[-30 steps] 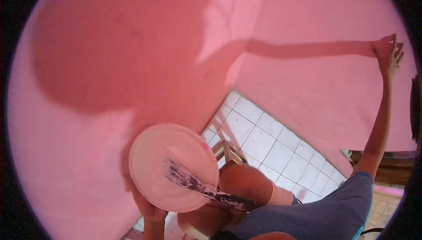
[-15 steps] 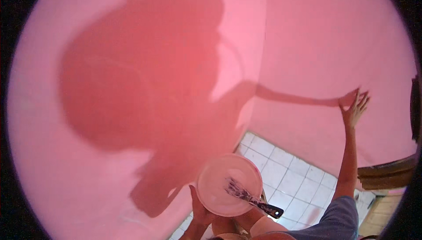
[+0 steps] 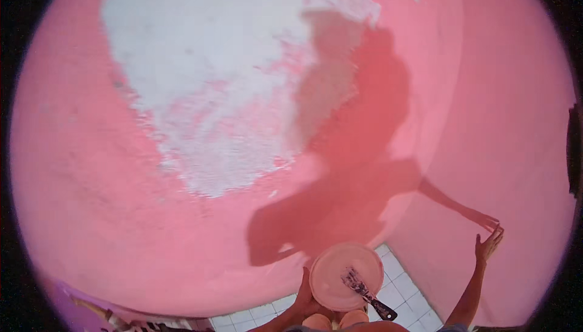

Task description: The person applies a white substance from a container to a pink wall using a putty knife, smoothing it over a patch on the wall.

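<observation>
In my left hand [image 3: 305, 301] is a round pinkish tub [image 3: 331, 266], gripped at its left side in front of my legs. A putty knife [image 3: 363, 290] with a black handle rests in the tub, its smeared blade inside and the handle end over the near right rim. My right hand [image 3: 489, 247] is stretched out to the right, fingers extended, against or close to the pink side wall [image 3: 516, 150]. On the wall in front, a large rough-edged white patch [image 3: 200, 34] shows amid the pink paint.
My shadow [image 3: 370, 131] falls across the front wall and the patch. White floor tiles [image 3: 401, 283] show below the corner. At the lower left is a purple surface [image 3: 76, 314] beside some indistinct items. A dark object [image 3: 574, 150] stands at the right edge.
My view has swung leftward and up, bringing the white patch into sight. The tub and putty knife appear further right and lower. My right hand appears lower in the view, its fingers still extended.
</observation>
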`<state>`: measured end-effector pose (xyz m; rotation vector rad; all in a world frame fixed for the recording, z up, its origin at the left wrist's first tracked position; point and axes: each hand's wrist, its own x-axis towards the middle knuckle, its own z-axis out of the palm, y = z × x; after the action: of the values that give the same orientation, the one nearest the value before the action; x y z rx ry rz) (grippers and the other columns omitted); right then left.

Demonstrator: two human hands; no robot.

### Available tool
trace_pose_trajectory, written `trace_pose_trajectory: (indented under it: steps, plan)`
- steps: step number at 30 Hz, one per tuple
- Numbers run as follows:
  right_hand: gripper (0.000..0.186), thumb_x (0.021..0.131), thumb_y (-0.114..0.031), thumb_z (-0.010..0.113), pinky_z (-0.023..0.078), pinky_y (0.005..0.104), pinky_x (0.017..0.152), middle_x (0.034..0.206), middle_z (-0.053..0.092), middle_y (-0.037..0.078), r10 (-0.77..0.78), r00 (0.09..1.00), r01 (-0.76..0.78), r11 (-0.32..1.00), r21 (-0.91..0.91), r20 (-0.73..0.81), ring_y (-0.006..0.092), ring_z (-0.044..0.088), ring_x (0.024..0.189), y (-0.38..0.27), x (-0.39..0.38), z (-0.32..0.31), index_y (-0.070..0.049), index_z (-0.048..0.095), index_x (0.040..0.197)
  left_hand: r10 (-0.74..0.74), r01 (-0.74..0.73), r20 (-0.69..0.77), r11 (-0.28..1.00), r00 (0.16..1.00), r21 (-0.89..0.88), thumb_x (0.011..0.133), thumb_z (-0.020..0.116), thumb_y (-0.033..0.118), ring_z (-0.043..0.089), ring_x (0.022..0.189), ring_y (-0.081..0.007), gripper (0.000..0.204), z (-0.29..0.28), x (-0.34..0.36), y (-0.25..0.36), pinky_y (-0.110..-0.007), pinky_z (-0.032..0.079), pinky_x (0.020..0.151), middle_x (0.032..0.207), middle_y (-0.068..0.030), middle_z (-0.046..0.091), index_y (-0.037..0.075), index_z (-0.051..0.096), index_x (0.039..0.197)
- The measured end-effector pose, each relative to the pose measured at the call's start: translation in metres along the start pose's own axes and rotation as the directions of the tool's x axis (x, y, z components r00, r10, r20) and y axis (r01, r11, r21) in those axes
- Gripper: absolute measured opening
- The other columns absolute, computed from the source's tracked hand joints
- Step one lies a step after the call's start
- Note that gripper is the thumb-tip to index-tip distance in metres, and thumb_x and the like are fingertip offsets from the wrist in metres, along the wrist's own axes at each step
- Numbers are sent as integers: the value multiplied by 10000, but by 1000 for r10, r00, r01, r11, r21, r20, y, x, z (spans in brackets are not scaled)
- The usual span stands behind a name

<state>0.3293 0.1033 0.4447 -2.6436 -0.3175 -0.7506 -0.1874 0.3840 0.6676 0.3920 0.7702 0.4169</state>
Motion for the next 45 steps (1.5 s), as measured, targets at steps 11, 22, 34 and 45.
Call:
trace_pose_trajectory:
  steps: [11, 22, 34, 45]
  plan:
    - [296, 913, -173, 586, 468, 325, 852, 1158, 564, 129, -701, 597, -308, 250, 918, 391, 188, 566, 1003, -150, 74, -82, -32, 579, 1173, 355, -355, -18, 929, 935, -103, 859, 189, 726, 314, 1334, -346, 838, 67, 52, -100, -526, 280, 1094, 1465, -151, 297, 140, 216, 1457]
    - [644, 940, -293, 551, 514, 380, 848, 1178, 570, 176, -908, -255, -404, 412, 816, 332, 266, 625, 986, -216, 61, -235, -88, 165, 1413, 610, -614, -118, 730, 783, -299, 906, 203, 666, 331, 1324, -345, 755, 115, 4, -129, -531, 308, 1076, 1456, -148, 313, 141, 239, 1448]
    - [427, 808, -128, 686, 489, 335, 706, 926, 591, 97, -985, -81, 201, 135, 970, 153, 240, 611, 787, -239, 74, -314, -125, 562, 1217, 645, -634, -160, 621, 747, -461, 928, 230, 624, 320, 1334, -317, 720, 166, -50, -124, -503, 289, 1096, 1464, -123, 304, 128, 229, 1450]
    - [299, 858, -70, 587, 498, 356, 658, 866, 569, 108, -992, 38, 290, 123, 949, 117, 256, 601, 758, -244, 122, -335, -119, 622, 1151, 634, -648, -192, 640, 749, -412, 952, 209, 588, 363, 1308, -301, 677, 176, -40, -113, -479, 322, 1084, 1438, -132, 344, 110, 279, 1426]
